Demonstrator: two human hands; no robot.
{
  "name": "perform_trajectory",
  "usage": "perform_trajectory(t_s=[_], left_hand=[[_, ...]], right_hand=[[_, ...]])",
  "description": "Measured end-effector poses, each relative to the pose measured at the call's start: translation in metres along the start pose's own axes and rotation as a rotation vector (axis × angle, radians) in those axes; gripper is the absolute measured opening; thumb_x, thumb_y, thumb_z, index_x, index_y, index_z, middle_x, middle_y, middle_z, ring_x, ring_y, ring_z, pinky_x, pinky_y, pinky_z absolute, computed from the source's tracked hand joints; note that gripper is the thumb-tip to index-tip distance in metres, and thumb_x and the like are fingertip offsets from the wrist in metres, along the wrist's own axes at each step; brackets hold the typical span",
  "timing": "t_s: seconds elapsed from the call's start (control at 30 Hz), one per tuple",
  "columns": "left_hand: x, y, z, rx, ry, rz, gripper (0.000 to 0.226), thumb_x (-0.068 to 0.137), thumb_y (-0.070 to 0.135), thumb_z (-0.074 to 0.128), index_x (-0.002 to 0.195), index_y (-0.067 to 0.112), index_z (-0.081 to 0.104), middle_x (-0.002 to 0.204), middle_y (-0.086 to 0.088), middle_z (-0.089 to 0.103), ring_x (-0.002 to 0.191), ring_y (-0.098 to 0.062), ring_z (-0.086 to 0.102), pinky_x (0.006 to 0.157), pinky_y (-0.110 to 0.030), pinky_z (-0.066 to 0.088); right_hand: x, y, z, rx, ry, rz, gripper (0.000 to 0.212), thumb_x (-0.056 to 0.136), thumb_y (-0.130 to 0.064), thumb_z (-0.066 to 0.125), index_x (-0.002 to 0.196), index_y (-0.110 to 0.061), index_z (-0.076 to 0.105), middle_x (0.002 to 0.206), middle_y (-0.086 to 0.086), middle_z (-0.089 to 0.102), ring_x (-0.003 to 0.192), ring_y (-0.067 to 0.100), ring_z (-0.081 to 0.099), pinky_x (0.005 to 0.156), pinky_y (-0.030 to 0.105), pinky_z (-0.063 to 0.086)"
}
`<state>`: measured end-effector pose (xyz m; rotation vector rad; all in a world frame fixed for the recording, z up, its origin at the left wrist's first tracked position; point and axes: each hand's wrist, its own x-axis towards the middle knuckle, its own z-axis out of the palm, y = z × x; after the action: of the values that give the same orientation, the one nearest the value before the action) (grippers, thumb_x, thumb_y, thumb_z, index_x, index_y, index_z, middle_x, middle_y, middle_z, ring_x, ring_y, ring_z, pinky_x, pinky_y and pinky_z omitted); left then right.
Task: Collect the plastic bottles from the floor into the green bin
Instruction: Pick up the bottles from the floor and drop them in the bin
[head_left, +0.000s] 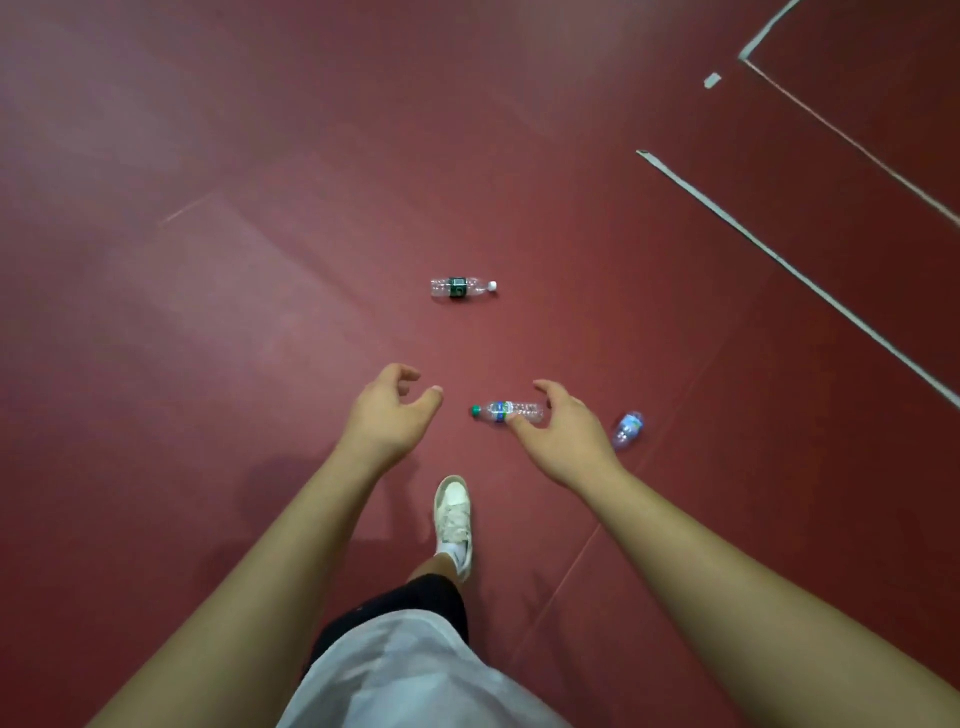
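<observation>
Nearest the wearer, a pale garment and a white shoe (454, 512) planted on the red floor (208, 312) mark the standing position, with both bare arms extended forward and down. Left hand (387, 413): grip apart, fingers curled loosely, holding nothing and clear of every bottle. Right hand (563, 436): grip apart, thumb and fingers spread around the base end of the green-capped bottle (506, 410); the thumb overlaps the bottle body in the picture, but whether there is contact cannot be told, as the hand may be above it. This bottle lies on its side between the two hands, cap pointing toward the left hand. Just beyond the right wrist, toward the right edge of the floor, lies a blue-labelled bottle (627, 428), apart from the hand. Farther out, near the middle of the floor, a white-capped bottle (462, 287) with a dark label lies on its side, well apart from both hands. White lines (795, 275) cross the far right corner of the floor. The green bin is not in view. Judgement: the step in hand is the reach for the first pickup; no bottle is collected yet. The next move calls for lowering the right hand and closing it round the bottle body, which may roll if nudged
</observation>
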<state>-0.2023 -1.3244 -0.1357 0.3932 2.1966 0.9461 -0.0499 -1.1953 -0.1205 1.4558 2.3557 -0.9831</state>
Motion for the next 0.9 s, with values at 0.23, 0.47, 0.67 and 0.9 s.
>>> perform_trajectory(t_s=[0.23,0.47,0.67,0.9], left_hand=[[0.074,0.069,0.096,-0.01,-0.047,-0.093,0.037,0.088,0.034,0.062,0.122,0.019,0.058,0.122,-0.009,0.062,0.113,-0.022,0.058,0.096,-0.033,0.045],[0.105,0.115,0.173,-0.024,0.016,-0.256,0.037,0.088,0.033,0.062,0.121,0.017,0.059,0.121,-0.013,0.062,0.112,-0.026,0.058,0.092,-0.031,0.042],[0.137,0.136,0.292,-0.056,0.08,-0.368,0.031,0.087,0.03,0.065,0.114,0.015,0.063,0.112,-0.014,0.067,0.106,-0.029,0.061,0.087,-0.034,0.044],[0.185,0.138,0.424,-0.115,0.113,-0.473,0.033,0.084,0.033,0.067,0.111,0.014,0.065,0.112,-0.018,0.066,0.106,-0.035,0.061,0.089,-0.039,0.044]], right_hand=[[0.112,0.076,-0.068,-0.16,-0.066,0.029,0.06,0.091,-0.04,0.061,0.145,-0.022,0.042,0.131,0.015,0.056,0.122,0.032,0.054,0.096,0.033,0.042],[0.197,0.143,-0.135,-0.348,-0.198,-0.053,0.063,0.091,-0.042,0.06,0.146,-0.022,0.039,0.136,0.015,0.053,0.124,0.033,0.053,0.099,0.035,0.043],[0.295,0.217,-0.176,-0.488,-0.313,-0.205,0.065,0.091,-0.042,0.06,0.147,-0.02,0.037,0.133,0.017,0.053,0.122,0.035,0.054,0.099,0.036,0.043],[0.388,0.319,-0.187,-0.58,-0.414,-0.252,0.065,0.091,-0.039,0.059,0.148,-0.02,0.035,0.135,0.015,0.05,0.125,0.034,0.049,0.103,0.038,0.041]])
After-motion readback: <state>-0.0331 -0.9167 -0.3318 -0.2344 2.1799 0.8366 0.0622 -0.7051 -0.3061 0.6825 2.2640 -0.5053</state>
